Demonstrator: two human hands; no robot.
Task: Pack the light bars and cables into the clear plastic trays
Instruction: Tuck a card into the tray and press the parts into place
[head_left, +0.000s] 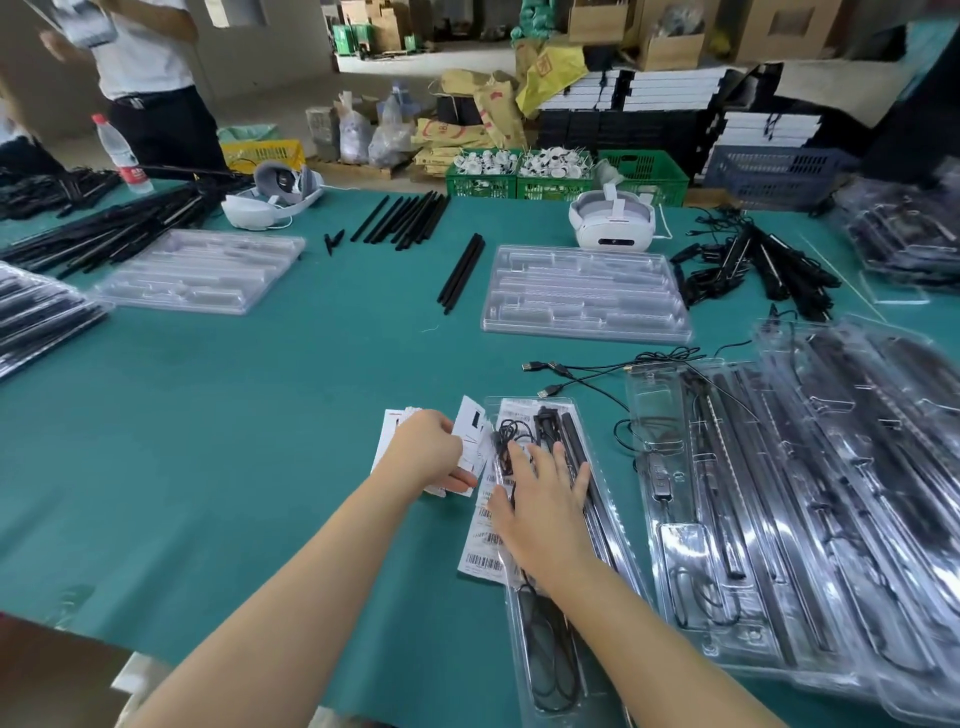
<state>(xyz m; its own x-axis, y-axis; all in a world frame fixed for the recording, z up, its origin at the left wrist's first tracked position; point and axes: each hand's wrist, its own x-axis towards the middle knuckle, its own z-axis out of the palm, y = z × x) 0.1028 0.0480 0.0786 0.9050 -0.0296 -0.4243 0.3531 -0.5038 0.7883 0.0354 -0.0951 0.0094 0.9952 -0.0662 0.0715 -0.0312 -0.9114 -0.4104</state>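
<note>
Plainly, right hand (545, 499) lies flat, fingers straight, on one filled tray (582, 519); left hand (428, 452) pinches paper cards (470, 431); two empty trays (584, 293) beyond.

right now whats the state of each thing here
left hand: holds paper slips
right hand: flat, pressing on near tray
near tray: loaded with bars and cable
far tray: empty
left tray: empty
water bottle: upright, capped
</note>
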